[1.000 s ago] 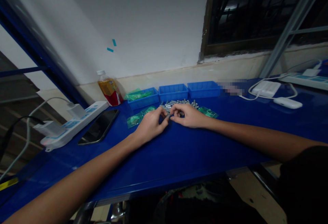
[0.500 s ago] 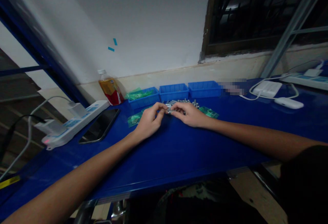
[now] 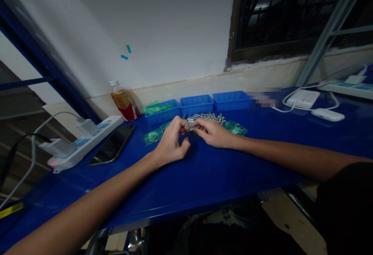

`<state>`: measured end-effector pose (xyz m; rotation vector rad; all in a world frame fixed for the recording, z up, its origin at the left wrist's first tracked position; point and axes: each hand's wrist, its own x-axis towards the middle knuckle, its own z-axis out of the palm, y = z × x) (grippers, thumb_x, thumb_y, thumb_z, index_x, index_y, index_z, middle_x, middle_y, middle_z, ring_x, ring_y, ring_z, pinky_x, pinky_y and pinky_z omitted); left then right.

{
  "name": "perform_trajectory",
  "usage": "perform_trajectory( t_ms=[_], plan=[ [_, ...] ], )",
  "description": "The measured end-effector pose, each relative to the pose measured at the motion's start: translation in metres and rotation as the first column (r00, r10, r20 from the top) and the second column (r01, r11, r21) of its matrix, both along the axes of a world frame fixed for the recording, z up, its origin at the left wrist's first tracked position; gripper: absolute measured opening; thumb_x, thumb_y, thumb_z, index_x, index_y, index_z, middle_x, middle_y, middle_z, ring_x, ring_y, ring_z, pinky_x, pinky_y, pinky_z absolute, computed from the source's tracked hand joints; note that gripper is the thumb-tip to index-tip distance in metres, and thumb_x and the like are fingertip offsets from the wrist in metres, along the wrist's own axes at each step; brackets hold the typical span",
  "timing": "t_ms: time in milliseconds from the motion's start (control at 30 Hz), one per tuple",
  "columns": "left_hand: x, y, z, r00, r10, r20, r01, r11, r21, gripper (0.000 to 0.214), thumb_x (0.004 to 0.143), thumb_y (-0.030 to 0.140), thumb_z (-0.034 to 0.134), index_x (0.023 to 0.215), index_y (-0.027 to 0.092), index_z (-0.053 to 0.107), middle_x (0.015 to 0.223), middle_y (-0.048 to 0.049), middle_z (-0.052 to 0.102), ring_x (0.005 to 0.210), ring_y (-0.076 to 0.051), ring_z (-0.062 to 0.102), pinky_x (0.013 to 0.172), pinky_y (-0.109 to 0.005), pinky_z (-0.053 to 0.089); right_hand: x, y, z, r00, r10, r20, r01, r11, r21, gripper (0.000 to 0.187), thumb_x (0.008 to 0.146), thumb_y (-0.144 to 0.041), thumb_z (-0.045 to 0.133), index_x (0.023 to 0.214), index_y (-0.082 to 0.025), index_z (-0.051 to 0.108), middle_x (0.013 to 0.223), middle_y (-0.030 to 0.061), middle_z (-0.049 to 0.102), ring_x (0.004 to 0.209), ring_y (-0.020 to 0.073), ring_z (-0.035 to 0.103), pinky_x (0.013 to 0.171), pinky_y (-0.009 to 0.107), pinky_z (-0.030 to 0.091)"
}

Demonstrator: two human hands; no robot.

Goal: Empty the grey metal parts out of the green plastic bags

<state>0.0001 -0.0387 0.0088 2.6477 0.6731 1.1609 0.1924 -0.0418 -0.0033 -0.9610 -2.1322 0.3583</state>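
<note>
My right hand pinches a small metal bolt between thumb and fingertips; its far end points toward my left hand. With thumb spread away from curled fingers, my left hand is open, its fingertips close to the bolt's left end. Whether they touch it I cannot tell. Behind both hands lies a pile of silvery metal bolts, partly covered by my fingers. A green plastic bag with small parts is left of my left hand, and another green bag lies beyond my right wrist.
Three blue bins line the wall, the left one holding green bags. A drink bottle, a phone and a power strip occupy the left side. A white charger with cable sits at right on the blue table.
My left thumb has moved down and away from its fingers, opening the grip near the bolt. My right hand stays pinched in nearly the same place.
</note>
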Motion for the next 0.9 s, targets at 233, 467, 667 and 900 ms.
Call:
perform_trajectory(
  t_ms=[233,467,667,900],
  plan=[
    [-0.003,-0.001,0.002,0.994,-0.045,-0.095,0.054,0.994,0.09,0.027,0.068,0.011,0.047,0.092,0.02,0.038,0.085,-0.0021,0.044,0.076,-0.015,0.046,0.069,-0.03,0.044,0.0,-0.003,0.004,0.997,0.014,0.079,-0.018,0.999,0.043,0.016,0.089,-0.018,0.045,0.092,-0.014,0.06,0.074,0.0025,0.061,0.066,0.0124,0.054,0.064,0.024,0.037],
    [-0.006,-0.004,0.003,0.982,-0.086,-0.169,0.112,0.983,0.148,0.027,0.07,0.008,0.048,0.093,0.02,0.038,0.085,-0.0025,0.045,0.076,-0.015,0.046,0.066,-0.028,0.043,0.001,-0.004,0.003,0.99,0.032,0.14,-0.035,0.999,0.019,0.019,0.089,-0.017,0.043,0.091,-0.014,0.061,0.076,0.0043,0.063,0.069,0.0137,0.055,0.066,0.025,0.037],
    [-0.004,-0.001,-0.004,0.975,-0.013,-0.222,0.063,0.974,0.216,0.021,0.079,0.009,0.047,0.096,0.02,0.04,0.086,-0.0032,0.046,0.075,-0.015,0.048,0.063,-0.027,0.042,0.0,-0.006,0.005,0.99,0.06,0.124,-0.055,0.997,-0.05,0.015,0.088,-0.016,0.043,0.085,-0.015,0.057,0.067,0.0,0.056,0.062,0.012,0.05,0.06,0.024,0.034],
    [0.0,0.004,-0.007,0.976,0.114,-0.188,-0.056,0.955,0.29,0.015,0.087,0.008,0.039,0.097,0.02,0.04,0.087,-0.0032,0.044,0.073,-0.014,0.047,0.062,-0.025,0.04,-0.002,-0.005,0.001,0.998,0.06,0.022,-0.058,0.995,-0.077,0.016,0.084,-0.014,0.046,0.1,-0.018,0.043,0.067,-0.0044,0.048,0.059,0.0115,0.046,0.057,0.023,0.033]
  ],
)
